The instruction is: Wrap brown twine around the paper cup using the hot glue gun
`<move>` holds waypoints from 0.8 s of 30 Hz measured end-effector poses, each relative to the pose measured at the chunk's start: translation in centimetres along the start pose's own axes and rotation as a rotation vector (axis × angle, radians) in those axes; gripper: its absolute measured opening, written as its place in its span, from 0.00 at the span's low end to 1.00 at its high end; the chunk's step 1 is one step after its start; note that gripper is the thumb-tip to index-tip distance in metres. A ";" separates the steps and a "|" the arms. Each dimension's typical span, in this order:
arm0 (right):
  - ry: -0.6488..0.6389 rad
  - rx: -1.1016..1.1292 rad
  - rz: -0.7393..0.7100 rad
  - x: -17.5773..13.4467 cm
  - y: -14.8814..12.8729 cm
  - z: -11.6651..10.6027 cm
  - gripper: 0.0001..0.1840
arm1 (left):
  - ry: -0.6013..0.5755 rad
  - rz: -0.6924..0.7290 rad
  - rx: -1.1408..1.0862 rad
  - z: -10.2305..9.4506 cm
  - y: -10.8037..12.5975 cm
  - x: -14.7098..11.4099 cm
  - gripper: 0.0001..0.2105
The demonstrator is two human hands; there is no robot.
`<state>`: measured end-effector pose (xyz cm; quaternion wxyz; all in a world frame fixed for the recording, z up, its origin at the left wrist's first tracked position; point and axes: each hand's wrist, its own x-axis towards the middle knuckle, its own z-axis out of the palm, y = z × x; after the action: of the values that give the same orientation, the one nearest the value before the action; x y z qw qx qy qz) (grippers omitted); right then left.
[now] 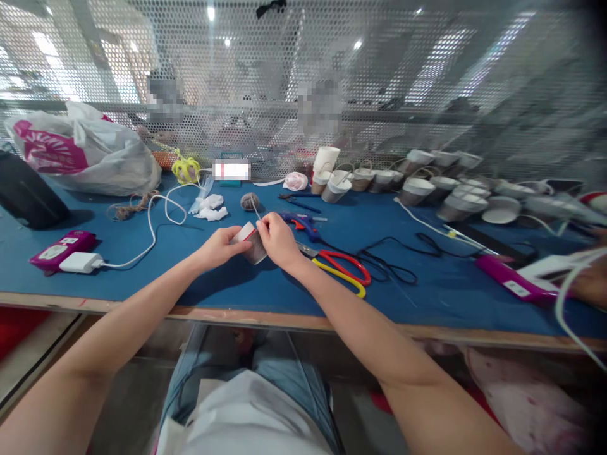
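Observation:
My left hand (219, 246) is closed around a small paper cup (245, 232), tilted on its side just above the table. Grey-brown yarn (257, 250) covers part of the cup, and a white band with a red line shows beside it. At the cup's right side, my right hand (281, 240) pinches a strand of the yarn. That strand runs back to a yarn ball (249, 202) behind the hands. Close to my right hand lie a blue glue gun (308, 226) and scissors (344, 268) with red and yellow handles.
Several yarn-wrapped cups (417, 189) with handles stand along the back right. Pliers (301, 201), crumpled white tissue (211, 207) and a pink yarn ball (296, 181) lie nearer. Purple power strips (76, 243) and cables sit on both sides. At far right is another person's hand (590, 278).

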<state>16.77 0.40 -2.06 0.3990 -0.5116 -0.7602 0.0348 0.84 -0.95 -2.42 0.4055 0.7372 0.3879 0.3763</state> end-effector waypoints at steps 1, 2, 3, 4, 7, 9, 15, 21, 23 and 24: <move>-0.001 -0.003 0.001 0.0 0.0 0.0 0.07 | 0.001 -0.001 0.002 0.0 0.0 0.0 0.12; -0.002 -0.006 0.001 0.0 0.1 0.0 0.07 | 0.001 -0.002 0.004 0.0 -0.1 0.0 0.12; -0.005 -0.009 0.001 0.0 0.1 0.1 0.07 | 0.003 -0.003 0.007 0.0 -0.1 0.0 0.12; -0.007 -0.012 0.001 0.0 0.1 0.1 0.07 | 0.004 -0.003 0.009 0.0 -0.2 0.0 0.12; -0.013 -0.019 0.002 -0.1 0.2 0.0 0.07 | 0.003 -0.002 0.016 0.0 -0.3 0.0 0.12; -0.012 -0.023 0.003 0.0 0.1 -0.1 0.07 | 0.003 -0.002 0.020 -0.1 -0.3 0.0 0.12; -0.008 -0.032 0.005 0.1 0.0 -0.4 0.07 | 0.004 0.004 0.034 -0.1 -0.1 -0.1 0.12; -0.014 -0.030 0.008 0.1 0.0 -0.3 0.07 | 0.004 0.019 0.029 0.0 -0.1 0.0 0.12; -0.014 -0.028 0.008 0.0 0.0 -0.3 0.07 | -0.001 0.021 0.025 0.0 -0.1 0.0 0.12; -0.014 -0.027 0.009 0.0 0.0 -0.3 0.07 | -0.001 0.021 0.023 0.0 -0.1 0.0 0.12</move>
<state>16.91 0.32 -1.83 0.3865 -0.5199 -0.7612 0.0299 0.84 -0.89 -2.53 0.3933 0.7461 0.3843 0.3755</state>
